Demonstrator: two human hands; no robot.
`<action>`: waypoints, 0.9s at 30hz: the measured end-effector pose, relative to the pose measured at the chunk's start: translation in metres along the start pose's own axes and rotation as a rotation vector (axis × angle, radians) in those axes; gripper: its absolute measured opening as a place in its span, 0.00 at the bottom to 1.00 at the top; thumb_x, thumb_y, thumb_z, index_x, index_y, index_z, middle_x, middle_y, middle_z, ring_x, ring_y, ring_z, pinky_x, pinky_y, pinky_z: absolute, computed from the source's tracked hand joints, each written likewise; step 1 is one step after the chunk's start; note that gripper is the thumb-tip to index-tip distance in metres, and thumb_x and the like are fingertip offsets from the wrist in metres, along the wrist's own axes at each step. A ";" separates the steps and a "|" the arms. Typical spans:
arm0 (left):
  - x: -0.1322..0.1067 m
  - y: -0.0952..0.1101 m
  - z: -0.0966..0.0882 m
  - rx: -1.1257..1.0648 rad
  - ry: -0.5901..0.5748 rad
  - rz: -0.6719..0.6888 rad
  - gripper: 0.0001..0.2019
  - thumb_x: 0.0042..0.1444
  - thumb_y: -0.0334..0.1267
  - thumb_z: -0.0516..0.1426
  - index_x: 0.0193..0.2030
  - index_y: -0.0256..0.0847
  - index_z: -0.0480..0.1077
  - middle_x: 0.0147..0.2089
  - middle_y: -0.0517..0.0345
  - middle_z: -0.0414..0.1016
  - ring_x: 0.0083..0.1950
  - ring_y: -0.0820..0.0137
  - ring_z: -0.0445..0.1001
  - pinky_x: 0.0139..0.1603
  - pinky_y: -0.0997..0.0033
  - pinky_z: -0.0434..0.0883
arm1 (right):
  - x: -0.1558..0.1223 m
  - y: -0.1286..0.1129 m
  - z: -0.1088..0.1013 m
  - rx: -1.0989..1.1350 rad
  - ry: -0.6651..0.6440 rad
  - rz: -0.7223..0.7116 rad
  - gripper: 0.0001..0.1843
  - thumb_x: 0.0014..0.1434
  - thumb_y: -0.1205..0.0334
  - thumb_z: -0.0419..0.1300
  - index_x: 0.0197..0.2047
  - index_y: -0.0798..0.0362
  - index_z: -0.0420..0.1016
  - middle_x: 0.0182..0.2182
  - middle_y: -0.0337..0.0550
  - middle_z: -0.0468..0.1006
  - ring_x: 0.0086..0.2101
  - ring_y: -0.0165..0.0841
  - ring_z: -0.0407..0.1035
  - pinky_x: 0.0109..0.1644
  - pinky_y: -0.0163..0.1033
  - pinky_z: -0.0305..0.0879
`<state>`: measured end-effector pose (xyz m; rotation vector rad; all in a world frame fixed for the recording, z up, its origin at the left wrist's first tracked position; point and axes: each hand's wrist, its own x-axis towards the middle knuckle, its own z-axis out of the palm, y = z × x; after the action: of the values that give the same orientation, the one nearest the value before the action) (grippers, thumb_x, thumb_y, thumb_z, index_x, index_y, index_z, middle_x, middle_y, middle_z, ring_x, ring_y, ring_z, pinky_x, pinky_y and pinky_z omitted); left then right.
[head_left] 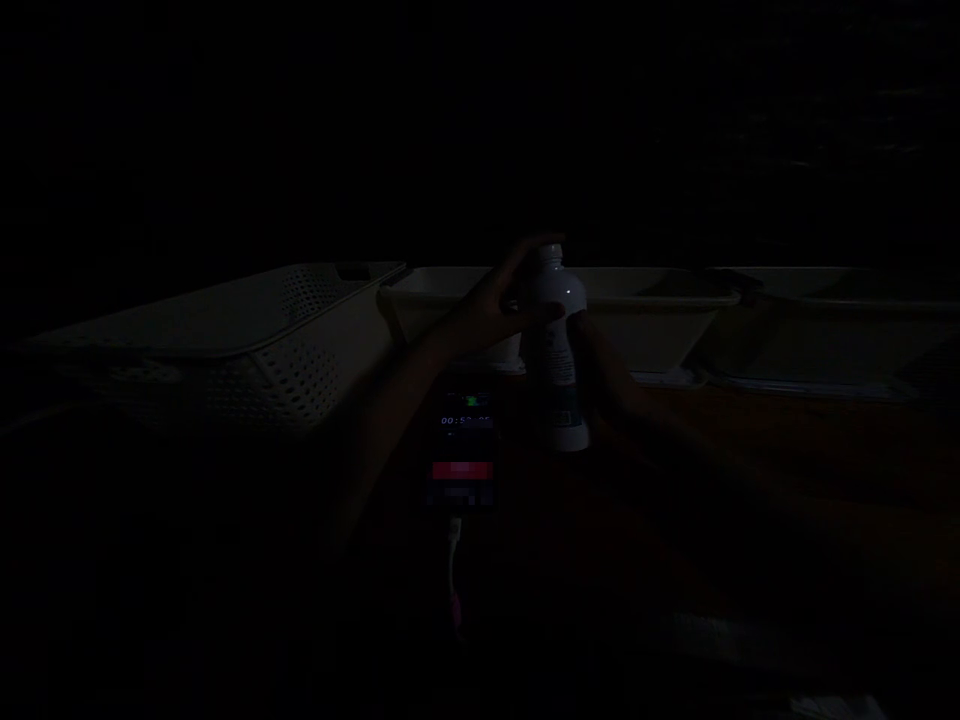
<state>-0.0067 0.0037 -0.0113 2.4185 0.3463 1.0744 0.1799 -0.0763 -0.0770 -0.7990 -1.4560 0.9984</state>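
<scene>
A white bottle (559, 345) stands roughly upright, leaning a little, at the middle of a very dark scene. The left hand (499, 300) is curled over its upper part, fingers wrapped round the neck and cap. The right hand (600, 370) sits against the bottle's right side, lower down; it appears closed on the body, though the dark hides its fingers, so how firmly it grips cannot be told.

Just below and left of the grip lies a phone (463, 450) with a lit screen and a red bar, close beside the bottle's base but seemingly apart from it. A cable (454, 560) runs from its near end toward the person.

Behind the grip a row of pale trays (660, 300) runs off to the right, their near rims close behind the bottle. To the left of the grip a perforated basket (292, 350) stands with its rim at about the height of the left hand, and the forearm passes near its corner. The table (750, 450) to the right of the grip, in front of the trays, shows as open reddish surface; the near ground is too dark to read.
</scene>
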 end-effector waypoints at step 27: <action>-0.008 0.001 0.010 0.083 -0.067 -0.105 0.58 0.57 0.71 0.60 0.81 0.64 0.25 0.86 0.59 0.30 0.85 0.39 0.38 0.76 0.30 0.57 | -0.005 0.007 0.005 0.003 0.105 -0.094 0.47 0.55 0.38 0.73 0.71 0.43 0.61 0.66 0.52 0.73 0.62 0.54 0.72 0.65 0.63 0.74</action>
<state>-0.0045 -0.0035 -0.0215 2.4723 0.4985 0.9490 0.1756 -0.0786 -0.0852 -0.7629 -1.3887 0.8749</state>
